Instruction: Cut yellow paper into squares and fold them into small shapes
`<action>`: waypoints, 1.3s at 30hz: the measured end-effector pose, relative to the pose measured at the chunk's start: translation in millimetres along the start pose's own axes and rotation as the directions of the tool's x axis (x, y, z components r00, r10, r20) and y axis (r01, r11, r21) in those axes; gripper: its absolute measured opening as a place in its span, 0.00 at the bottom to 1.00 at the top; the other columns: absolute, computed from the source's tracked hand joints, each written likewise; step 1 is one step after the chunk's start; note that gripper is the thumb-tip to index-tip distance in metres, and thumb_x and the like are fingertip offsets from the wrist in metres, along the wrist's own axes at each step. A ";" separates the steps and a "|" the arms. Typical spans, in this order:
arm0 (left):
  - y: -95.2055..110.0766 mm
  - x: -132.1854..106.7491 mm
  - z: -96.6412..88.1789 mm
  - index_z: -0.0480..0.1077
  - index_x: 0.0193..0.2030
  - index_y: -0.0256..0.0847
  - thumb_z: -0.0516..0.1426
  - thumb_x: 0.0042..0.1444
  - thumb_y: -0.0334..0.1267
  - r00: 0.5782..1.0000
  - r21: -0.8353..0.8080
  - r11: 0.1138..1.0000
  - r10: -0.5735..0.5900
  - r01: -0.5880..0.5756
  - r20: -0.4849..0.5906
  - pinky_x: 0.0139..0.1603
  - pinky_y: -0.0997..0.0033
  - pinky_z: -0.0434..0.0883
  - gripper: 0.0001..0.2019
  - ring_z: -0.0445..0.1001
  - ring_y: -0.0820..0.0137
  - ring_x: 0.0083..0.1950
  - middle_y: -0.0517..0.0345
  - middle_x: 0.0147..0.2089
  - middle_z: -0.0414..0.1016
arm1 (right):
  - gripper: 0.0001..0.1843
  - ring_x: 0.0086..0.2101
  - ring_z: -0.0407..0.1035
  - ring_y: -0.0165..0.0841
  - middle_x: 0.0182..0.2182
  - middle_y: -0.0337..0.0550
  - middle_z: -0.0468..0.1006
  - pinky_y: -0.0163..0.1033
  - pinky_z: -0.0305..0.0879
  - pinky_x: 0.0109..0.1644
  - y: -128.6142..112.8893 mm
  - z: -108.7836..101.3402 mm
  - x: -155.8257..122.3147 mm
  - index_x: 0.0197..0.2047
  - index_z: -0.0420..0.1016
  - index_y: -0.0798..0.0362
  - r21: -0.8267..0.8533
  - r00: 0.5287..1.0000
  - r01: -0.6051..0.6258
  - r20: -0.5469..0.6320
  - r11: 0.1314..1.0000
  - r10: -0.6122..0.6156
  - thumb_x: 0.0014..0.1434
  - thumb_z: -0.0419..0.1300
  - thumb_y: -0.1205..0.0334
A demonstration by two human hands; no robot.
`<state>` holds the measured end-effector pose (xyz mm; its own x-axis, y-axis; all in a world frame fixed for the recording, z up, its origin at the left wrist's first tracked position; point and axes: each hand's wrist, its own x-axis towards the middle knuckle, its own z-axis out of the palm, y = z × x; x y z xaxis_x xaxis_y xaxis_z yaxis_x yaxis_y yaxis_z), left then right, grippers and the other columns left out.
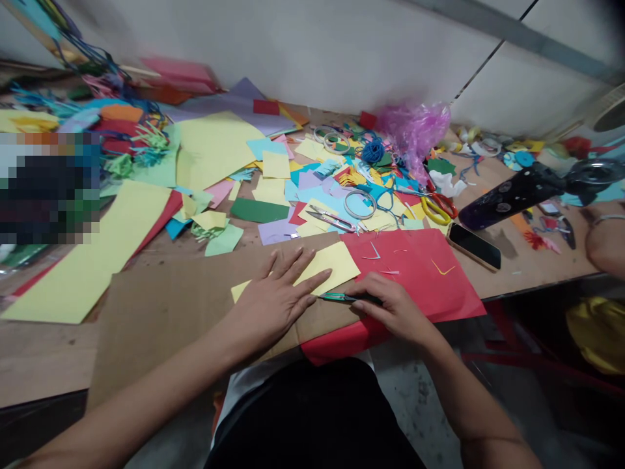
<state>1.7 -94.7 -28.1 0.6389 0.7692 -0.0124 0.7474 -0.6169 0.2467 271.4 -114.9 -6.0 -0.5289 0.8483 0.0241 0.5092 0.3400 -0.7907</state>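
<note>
My left hand [271,293] lies with fingers spread over a pale yellow paper piece [344,260], pressing it onto a brown cardboard sheet [166,299]. Just to the right, my right hand [390,303] is closed around small green thread snips [336,296]. Their tip points left toward the lower edge of the yellow piece, close to my left fingertips. Part of the snips is hidden in my palm. Under my right hand, a red paper sheet [430,267] extends past the table edge, with thin paper scraps on top. Pink thread snips [334,220] lie beyond the cardboard.
Coloured paper pieces, tape rings [360,204] and scissors with red and yellow handles [437,203] crowd the back. A phone [473,246] and a dark bottle [510,195] are at right. Another person's arm [605,244] shows at the right edge. Long yellow paper [92,260] lies left.
</note>
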 end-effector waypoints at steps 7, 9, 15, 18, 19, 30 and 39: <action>-1.1 3.6 -7.1 0.52 0.74 0.60 0.43 0.73 0.49 0.999 -0.043 0.999 -0.032 0.032 0.015 0.76 0.45 0.43 0.25 0.42 0.60 0.79 0.57 0.80 0.42 | 0.10 0.43 0.73 0.35 0.41 0.44 0.77 0.39 0.67 0.47 1.4 1.7 2.3 0.52 0.76 0.48 -0.046 1.000 -0.005 -0.024 0.999 0.004 0.69 0.58 0.62; -7.0 -1.4 -10.2 0.52 0.74 0.61 0.43 0.73 0.47 0.999 -0.048 0.999 -0.023 0.024 0.025 0.76 0.47 0.44 0.24 0.41 0.61 0.80 0.59 0.80 0.40 | 0.09 0.43 0.73 0.35 0.41 0.43 0.78 0.39 0.67 0.47 2.9 1.5 2.2 0.51 0.76 0.48 -0.051 1.000 -0.004 -0.024 0.999 0.002 0.69 0.58 0.61; -17.1 -12.4 -7.8 0.52 0.74 0.64 0.43 0.73 0.45 1.000 -0.028 0.999 -0.017 0.017 -0.008 0.76 0.50 0.39 0.24 0.42 0.62 0.79 0.63 0.80 0.38 | 0.10 0.44 0.73 0.36 0.42 0.44 0.78 0.40 0.68 0.48 1.6 1.7 3.0 0.52 0.76 0.47 -0.056 1.000 -0.002 -0.012 0.998 0.001 0.70 0.57 0.60; -15.1 -12.1 -6.1 0.52 0.74 0.63 0.42 0.73 0.44 0.999 -0.013 1.000 -0.019 0.019 -0.026 0.77 0.51 0.39 0.24 0.43 0.63 0.79 0.63 0.80 0.39 | 0.09 0.43 0.72 0.36 0.41 0.43 0.77 0.40 0.68 0.47 -1.5 2.4 2.8 0.50 0.76 0.48 -0.064 1.000 0.003 -0.006 0.998 -0.003 0.70 0.58 0.60; -14.3 -11.7 -6.0 0.53 0.74 0.63 0.42 0.73 0.45 0.999 -0.009 1.000 -0.022 0.022 -0.030 0.77 0.51 0.39 0.24 0.44 0.63 0.79 0.63 0.80 0.39 | 0.08 0.42 0.72 0.36 0.40 0.43 0.77 0.40 0.68 0.46 -2.3 2.7 2.5 0.50 0.76 0.48 -0.070 1.000 0.003 -0.004 0.998 -0.003 0.70 0.58 0.60; -5.7 -1.0 -6.2 0.53 0.74 0.61 0.43 0.73 0.47 0.998 -0.025 0.997 -0.069 0.069 -0.014 0.76 0.45 0.41 0.24 0.43 0.59 0.79 0.59 0.80 0.41 | 0.08 0.43 0.73 0.36 0.41 0.43 0.78 0.39 0.68 0.48 -10.7 10.6 7.9 0.50 0.76 0.49 -0.042 1.000 0.012 0.007 0.999 -0.012 0.69 0.59 0.63; -19.0 -19.1 -16.4 0.54 0.73 0.64 0.43 0.73 0.50 0.998 -0.041 0.998 -0.056 0.056 0.006 0.77 0.49 0.40 0.24 0.42 0.60 0.79 0.65 0.80 0.37 | 0.09 0.43 0.73 0.37 0.42 0.45 0.78 0.40 0.69 0.47 -8.6 8.8 8.5 0.49 0.77 0.49 -0.058 1.000 -0.005 0.024 0.998 0.007 0.70 0.58 0.60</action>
<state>-27.6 -94.9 -16.7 0.5972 0.8014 -0.0319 0.7740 -0.5654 0.2850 256.6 -114.2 -4.4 -0.5414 0.8408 0.0045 0.5507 0.3586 -0.7538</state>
